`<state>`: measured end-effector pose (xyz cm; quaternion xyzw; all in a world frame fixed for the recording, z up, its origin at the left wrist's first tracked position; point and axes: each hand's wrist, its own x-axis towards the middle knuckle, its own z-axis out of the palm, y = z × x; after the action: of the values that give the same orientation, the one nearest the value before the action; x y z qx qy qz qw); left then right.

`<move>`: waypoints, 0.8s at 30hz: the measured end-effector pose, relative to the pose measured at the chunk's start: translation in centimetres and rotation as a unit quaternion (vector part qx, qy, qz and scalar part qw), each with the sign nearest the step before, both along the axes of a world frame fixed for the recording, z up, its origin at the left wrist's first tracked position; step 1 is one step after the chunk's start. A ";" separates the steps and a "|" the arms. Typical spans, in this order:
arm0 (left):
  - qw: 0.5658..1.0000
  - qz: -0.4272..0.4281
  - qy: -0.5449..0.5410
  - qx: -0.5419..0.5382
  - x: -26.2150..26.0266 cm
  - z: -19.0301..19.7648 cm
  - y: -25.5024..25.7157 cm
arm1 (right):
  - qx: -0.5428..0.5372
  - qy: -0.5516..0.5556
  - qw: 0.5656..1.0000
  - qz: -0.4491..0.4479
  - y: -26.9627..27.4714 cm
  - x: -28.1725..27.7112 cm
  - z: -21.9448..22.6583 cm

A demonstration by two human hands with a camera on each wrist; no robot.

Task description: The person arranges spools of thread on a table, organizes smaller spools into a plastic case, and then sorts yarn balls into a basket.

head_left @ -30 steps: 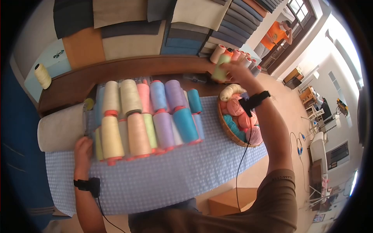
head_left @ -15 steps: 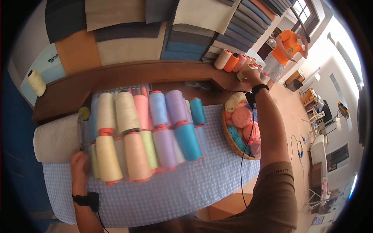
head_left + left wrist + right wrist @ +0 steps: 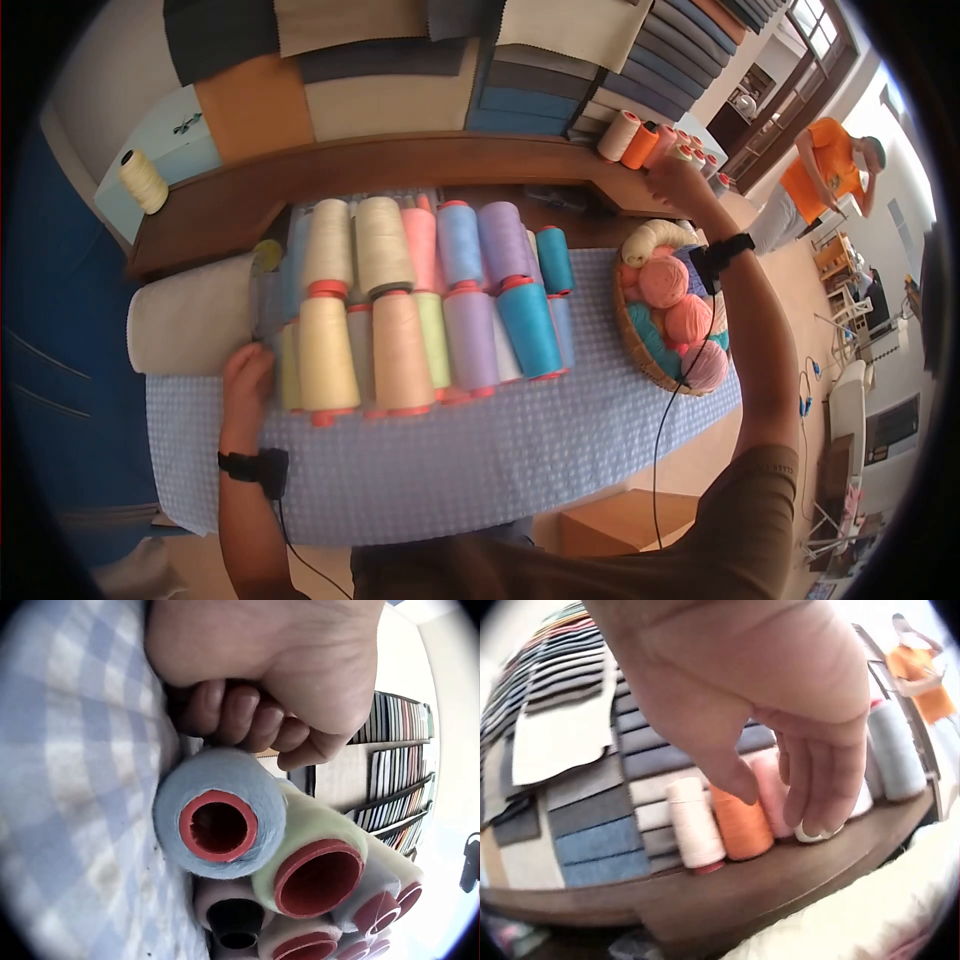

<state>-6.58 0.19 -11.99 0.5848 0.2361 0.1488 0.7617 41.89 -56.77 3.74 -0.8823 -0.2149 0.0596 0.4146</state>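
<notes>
My left hand is down on the checked cloth, beside the end of the white fabric roll and the stacked thread cones. In the left wrist view its fingers curl into the palm, right against a blue-grey cone with a red core; nothing shows in its grasp. My right hand reaches over the far right end of the brown shelf. Thumb and fingers point down, spread apart, in the right wrist view. A pale cone, mostly hidden, stands behind the fingertips, next to pink and orange ones.
A basket of yarn balls stands at the cloth's right side, below my right forearm. Fabric samples hang behind the brown shelf. One yellow cone stands far left. A person in orange stands beyond the shelf's end.
My right hand carried a light green cone to the shelf's right end, among the others there, and its fingers are now apart. The left hand stays beside the roll. The head view has shifted.
</notes>
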 end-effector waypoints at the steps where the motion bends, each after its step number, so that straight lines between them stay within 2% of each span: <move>1: 1.000 -0.010 0.006 0.003 0.0 0.5 -0.1 | -0.091 -0.069 0.991 0.065 1.7 -1.6 0.1; 2: 1.000 -0.003 0.003 0.009 0.0 0.4 0.0 | -0.169 -0.147 0.967 0.125 3.4 -3.1 0.2; 3: 1.000 0.002 0.000 0.014 0.2 -0.2 0.2 | -0.163 -0.024 0.985 0.047 7.6 -8.1 1.3; 6: 1.000 -0.003 -0.001 0.030 0.4 -1.4 0.9 | -0.320 -0.025 0.947 0.009 14.4 -15.2 1.5; 7: 0.999 -0.008 0.000 0.035 0.4 -1.5 1.1 | -0.372 -0.016 0.928 0.001 15.6 -16.2 1.3; 9: 0.999 -0.002 0.000 0.035 0.4 -1.5 1.1 | -0.376 0.074 0.923 0.023 16.0 -14.9 -1.7; 11: 0.999 0.009 0.002 0.032 0.7 -1.3 0.8 | -0.390 0.113 0.913 0.035 16.7 -15.7 -2.9; 14: 1.000 0.015 0.003 0.020 0.8 -1.1 0.4 | -0.360 -0.071 0.930 0.004 16.1 -16.6 -6.1; 18: 1.000 -0.007 -0.002 0.008 0.6 -0.3 0.3 | -0.311 -0.039 0.949 -0.041 14.0 -14.2 -5.2; 20: 1.000 -0.016 0.004 0.013 0.4 -0.2 0.4 | -0.232 0.023 0.970 -0.072 12.3 -14.1 -0.1; 22: 1.000 -0.020 0.001 0.009 0.4 -0.4 0.6 | -0.094 -0.013 0.986 -0.134 10.1 -13.0 2.8; 24: 1.000 -0.020 0.001 0.003 0.4 -0.7 0.7 | -0.017 -0.098 0.977 -0.189 7.7 -9.8 3.9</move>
<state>-6.21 0.90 -12.67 0.5920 0.2246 0.1335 0.7625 32.12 -49.03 7.59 -0.9156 -0.0827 -0.1031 0.3798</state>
